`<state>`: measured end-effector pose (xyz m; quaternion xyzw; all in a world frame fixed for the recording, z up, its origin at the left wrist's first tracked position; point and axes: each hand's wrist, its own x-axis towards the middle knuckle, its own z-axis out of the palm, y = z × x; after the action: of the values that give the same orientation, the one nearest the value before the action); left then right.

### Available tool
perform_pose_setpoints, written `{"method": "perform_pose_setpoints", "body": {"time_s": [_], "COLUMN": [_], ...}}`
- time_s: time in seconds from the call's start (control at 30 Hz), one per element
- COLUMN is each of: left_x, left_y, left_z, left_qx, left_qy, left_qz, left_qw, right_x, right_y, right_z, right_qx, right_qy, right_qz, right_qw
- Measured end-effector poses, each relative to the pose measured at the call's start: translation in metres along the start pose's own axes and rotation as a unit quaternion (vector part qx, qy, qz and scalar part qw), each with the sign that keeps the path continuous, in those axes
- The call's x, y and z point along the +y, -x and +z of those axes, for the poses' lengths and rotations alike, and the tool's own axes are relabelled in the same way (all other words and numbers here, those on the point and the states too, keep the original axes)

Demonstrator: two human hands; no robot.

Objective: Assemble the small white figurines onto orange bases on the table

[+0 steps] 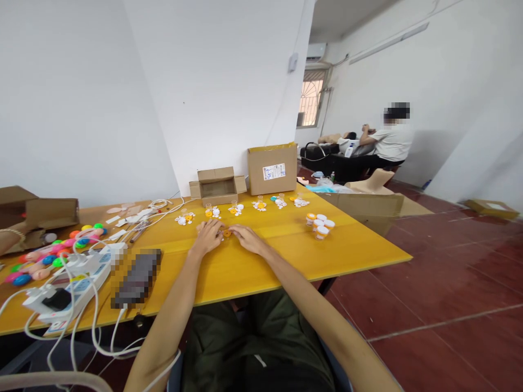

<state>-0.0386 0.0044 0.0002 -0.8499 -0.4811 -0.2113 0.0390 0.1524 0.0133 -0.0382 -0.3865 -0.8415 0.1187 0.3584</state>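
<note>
My left hand [210, 237] rests low over the yellow table [261, 269], its fingers bent and closed at a few small white pieces. Whatever they grip is hidden. Just right of them, between the two hands, is an orange round lid-like piece [226, 233]. My right hand [248, 239] reaches in from the other side, fingers together and fingertips beside the orange piece; what they pinch is too small to tell. Beyond my hands runs a row of little piles of white pieces [279, 203], some with orange parts [188, 218] and a clear cup [260, 200].
White tubs with orange rims [322, 232] stand grouped at right. An open carton [216, 188] and a closed box [272, 170] are at the back. Left lie a power strip [87, 277] with cables, a dark blurred device [139, 277] and colourful balls [59, 261]. Another person [392, 139] sits far right.
</note>
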Motion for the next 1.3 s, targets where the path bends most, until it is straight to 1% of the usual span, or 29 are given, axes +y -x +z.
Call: {"method": "perform_pose_setpoints", "body": {"time_s": [0.07,0.17,0.27,0.33,0.4,0.63,0.8,0.97,1.13,1.3], "left_x": [0.003,0.009,0.016,0.019,0.019,0.016,0.011,0.007,0.004,0.006], "left_y": [0.000,-0.001,-0.003,-0.004,-0.005,-0.007,-0.006,-0.003,0.002,0.006], "left_z": [0.003,0.008,0.014,0.016,0.017,0.018,0.020,0.016,0.014,0.014], "left_qx": [0.002,-0.001,-0.026,-0.040,-0.042,-0.020,-0.011,0.013,0.009,0.017], "left_qy": [0.000,-0.005,-0.010,-0.015,-0.022,-0.056,-0.084,-0.119,-0.117,-0.107], "left_qz": [0.020,0.060,0.110,0.128,0.128,0.075,0.024,-0.041,-0.076,-0.107], "left_qw": [1.000,0.998,0.994,0.991,0.991,0.995,0.996,0.992,0.990,0.988], "right_x": [0.003,0.007,0.010,0.009,0.008,0.002,-0.006,-0.013,-0.016,-0.017], "right_y": [-0.001,-0.001,-0.003,-0.003,-0.003,-0.001,-0.001,-0.001,0.000,0.000], "right_z": [0.000,-0.002,-0.005,-0.006,-0.006,-0.007,-0.010,-0.013,-0.015,-0.015], "right_qx": [0.025,0.087,0.137,0.148,0.146,0.103,0.063,0.043,0.029,0.012], "right_qy": [-0.010,-0.018,-0.016,-0.007,0.002,0.034,0.061,0.074,0.087,0.094], "right_qz": [0.023,0.071,0.113,0.133,0.141,0.129,0.136,0.140,0.142,0.145], "right_qw": [0.999,0.994,0.984,0.980,0.979,0.986,0.987,0.986,0.986,0.985]}}
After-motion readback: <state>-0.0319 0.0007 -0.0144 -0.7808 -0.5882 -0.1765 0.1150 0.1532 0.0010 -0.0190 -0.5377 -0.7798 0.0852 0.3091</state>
